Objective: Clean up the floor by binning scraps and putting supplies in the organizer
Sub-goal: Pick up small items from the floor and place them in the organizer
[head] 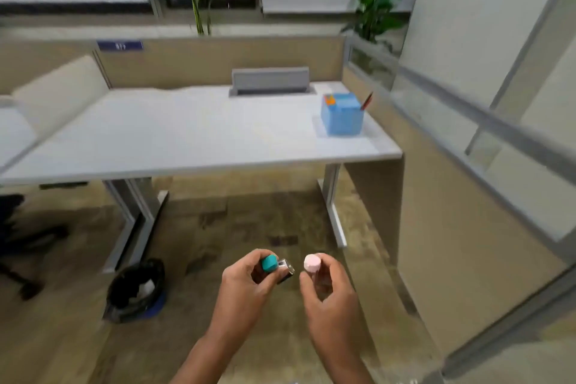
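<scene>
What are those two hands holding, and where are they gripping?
The left hand holds a teal-capped item and a black clip; the right hand holds a pink-capped item below its cap.

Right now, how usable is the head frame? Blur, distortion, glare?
Head view: motion blur throughout, worst at the edges; wide-angle bending of the partition rails at right. Left hand with its teal-capped item and right hand with its pink-capped item are readable but soft. Blue organizer is recognisable; bin is dark. No strong glare.

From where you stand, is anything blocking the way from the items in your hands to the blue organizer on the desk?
Nothing visible does. The desk surface before the blue organizer is bare; only its front edge lies between.
</scene>
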Demonstrator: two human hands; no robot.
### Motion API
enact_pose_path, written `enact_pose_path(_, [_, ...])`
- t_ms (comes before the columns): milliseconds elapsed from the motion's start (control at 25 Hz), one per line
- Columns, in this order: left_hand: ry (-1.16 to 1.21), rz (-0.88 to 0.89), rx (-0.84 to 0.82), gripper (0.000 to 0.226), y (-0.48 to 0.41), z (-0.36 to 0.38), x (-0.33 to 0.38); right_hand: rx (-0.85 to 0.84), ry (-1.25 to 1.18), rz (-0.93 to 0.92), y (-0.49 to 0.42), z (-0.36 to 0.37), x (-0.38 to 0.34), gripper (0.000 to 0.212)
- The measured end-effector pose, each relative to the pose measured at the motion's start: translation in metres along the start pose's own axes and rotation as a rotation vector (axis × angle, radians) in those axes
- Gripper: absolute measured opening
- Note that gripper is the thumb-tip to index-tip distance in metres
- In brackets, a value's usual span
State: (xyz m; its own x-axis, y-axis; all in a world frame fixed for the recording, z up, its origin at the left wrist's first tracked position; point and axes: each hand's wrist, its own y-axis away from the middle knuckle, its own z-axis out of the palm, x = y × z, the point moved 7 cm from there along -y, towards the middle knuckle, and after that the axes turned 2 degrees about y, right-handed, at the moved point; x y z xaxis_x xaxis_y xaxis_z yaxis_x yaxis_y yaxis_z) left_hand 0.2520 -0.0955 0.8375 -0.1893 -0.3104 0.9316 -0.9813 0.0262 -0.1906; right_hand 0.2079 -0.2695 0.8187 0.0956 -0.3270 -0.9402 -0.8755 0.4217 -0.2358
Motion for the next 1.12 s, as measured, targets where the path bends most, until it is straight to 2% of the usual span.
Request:
enact_pose_path(160, [0.049, 0.084, 0.07, 0.013, -0.062, -0.009, 0.104, 0.002, -0.025, -0.067, -0.063, -0.039, -0.077, 0.038])
enact_pose_path(320, [0.135, 0.079, 0.063, 0.018, -0.117, -0.002, 0.153, 0.053, -0.096, -0.097, -0.128, -0.064, -0.124, 0.031])
enact_pose_path(520, [0.168, 0.06, 0.054, 0.019, -0.196, 0.01, 0.156, 0.063, -0.08, -0.084, -0.207, -0.059, -0.135, 0.036])
enact_pose_path(760, [0.059, 0.077, 0.03, 0.023, -0.305, 0.029, 0.146, 0.117, -0.092, -0.069, -0.307, -0.042, -0.128, 0.033])
enact_pose_path(960, [0.032, 0.037, 0.035, 0.024, -0.374, 0.064, 0.13, 0.141, -0.079, -0.05, -0.386, -0.032, -0.098, 0.027])
enact_pose_path(1120, [0.0, 0.013, 0.051, 0.017, -0.427, 0.095, 0.11, 0.16, -0.105, -0.033, -0.466, -0.021, -0.056, 0.032])
